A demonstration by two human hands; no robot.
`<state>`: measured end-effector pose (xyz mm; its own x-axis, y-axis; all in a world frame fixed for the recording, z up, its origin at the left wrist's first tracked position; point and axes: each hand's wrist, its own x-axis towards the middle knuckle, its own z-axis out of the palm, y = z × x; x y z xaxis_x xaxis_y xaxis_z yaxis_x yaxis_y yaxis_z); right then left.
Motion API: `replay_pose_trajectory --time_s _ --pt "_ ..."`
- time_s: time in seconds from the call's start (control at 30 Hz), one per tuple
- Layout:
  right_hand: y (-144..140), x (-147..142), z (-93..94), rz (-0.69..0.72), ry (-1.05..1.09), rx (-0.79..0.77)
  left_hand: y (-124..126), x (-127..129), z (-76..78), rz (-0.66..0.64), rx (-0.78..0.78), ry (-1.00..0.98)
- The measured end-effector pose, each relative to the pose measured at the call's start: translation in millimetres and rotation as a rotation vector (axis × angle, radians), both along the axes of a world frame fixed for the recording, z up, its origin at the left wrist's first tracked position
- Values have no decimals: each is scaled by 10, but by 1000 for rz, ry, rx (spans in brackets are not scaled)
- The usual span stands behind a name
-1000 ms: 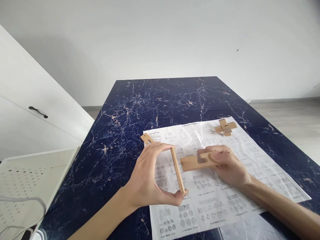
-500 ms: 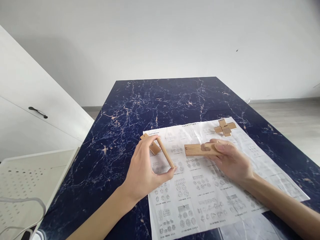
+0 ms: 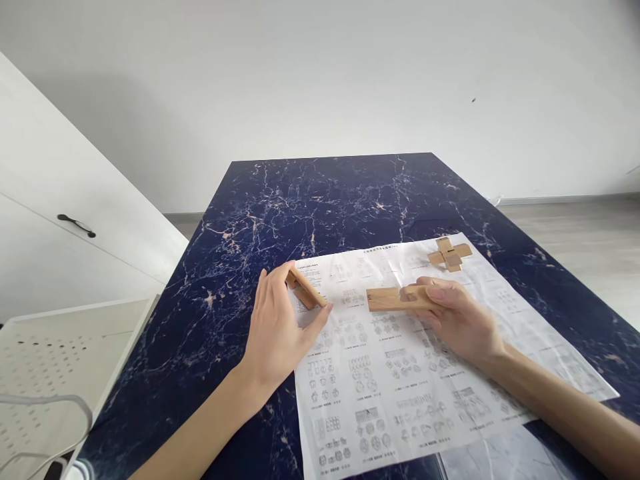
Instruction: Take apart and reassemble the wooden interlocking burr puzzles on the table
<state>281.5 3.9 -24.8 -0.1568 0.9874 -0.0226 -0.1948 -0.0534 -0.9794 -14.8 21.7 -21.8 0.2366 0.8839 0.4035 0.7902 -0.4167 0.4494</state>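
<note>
While left fingers point(image 3: 280, 313) pinch a wooden stick point(image 3: 306, 291), right fingers point(image 3: 450, 313) clasp a notched block point(image 3: 393, 299).

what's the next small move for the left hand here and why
Probably let go of the wooden bar: the left hand has it down at the instruction sheet's left edge, while the right hand holds a notched block apart from it.
</note>
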Motion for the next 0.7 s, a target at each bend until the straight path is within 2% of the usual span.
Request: replay_pose_trajectory --time_s 0.27,0.5,0.7 --pt "11 -1 -23 -4 24 -8 41 -17 12 -1 -59 7" --pt "12 -6 -38 19 -24 15 55 -5 -37 -28 -11 1" --pt "20 -19 -33 60 -23 24 57 -48 -93 -42 -69 57"
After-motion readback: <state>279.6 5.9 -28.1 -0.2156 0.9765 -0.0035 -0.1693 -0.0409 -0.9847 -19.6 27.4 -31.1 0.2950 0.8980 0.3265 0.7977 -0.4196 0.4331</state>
